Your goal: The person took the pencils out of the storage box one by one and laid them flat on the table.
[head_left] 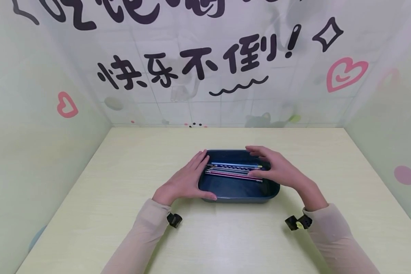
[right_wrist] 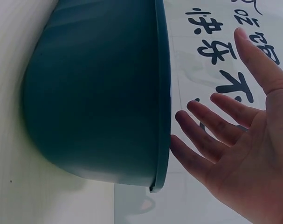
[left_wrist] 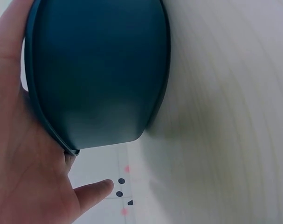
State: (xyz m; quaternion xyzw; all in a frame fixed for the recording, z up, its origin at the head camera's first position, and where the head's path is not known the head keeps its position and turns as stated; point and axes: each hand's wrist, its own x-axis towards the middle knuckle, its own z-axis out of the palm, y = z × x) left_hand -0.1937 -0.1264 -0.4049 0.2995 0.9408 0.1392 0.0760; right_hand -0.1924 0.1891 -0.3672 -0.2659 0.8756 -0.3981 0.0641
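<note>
A dark blue plastic box (head_left: 238, 190), rounded at the corners, stands on the table with several slim pencils (head_left: 231, 175) lying side by side inside. My left hand (head_left: 186, 177) rests against the box's left end, its thumb along the near rim and its straight fingers at the far left corner. In the left wrist view the palm lies by the rim, with one fingertip stretched past it. Over the right end is my right hand (head_left: 277, 167), fingers spread and holding nothing. It partly covers the pencils' right ends in the head view. In the right wrist view its fingertips are close to the rim.
The pale wooden table (head_left: 123, 182) surrounds the box. Behind it rises a white printed back wall (head_left: 178, 114) with black lettering, and side panels (head_left: 390, 144) stand left and right. Small black cameras (head_left: 298, 223) are worn on both wrists.
</note>
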